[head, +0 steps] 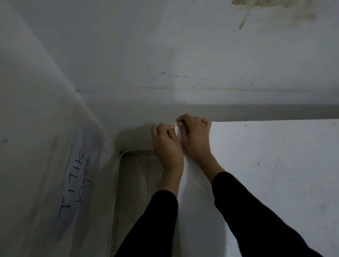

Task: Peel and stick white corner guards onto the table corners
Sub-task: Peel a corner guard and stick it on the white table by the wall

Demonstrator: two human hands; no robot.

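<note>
The white desk (pixel 269 170) fills the lower right, its far-left corner jammed close to the wall (pixel 167 51) that rises toward twelve o'clock, so there is little room to work and a guard pressed on crooked there would be hard to lift and reseat. Both hands meet on that corner, the left hand (pixel 167 147) at about nine o'clock of it and the right hand (pixel 194 138) at three. Their fingers (pixel 181 119) are pinched narrow on a small white corner guard (pixel 174 125), and a slip could spoil the adhesive; whether its backing is off I cannot tell.
</note>
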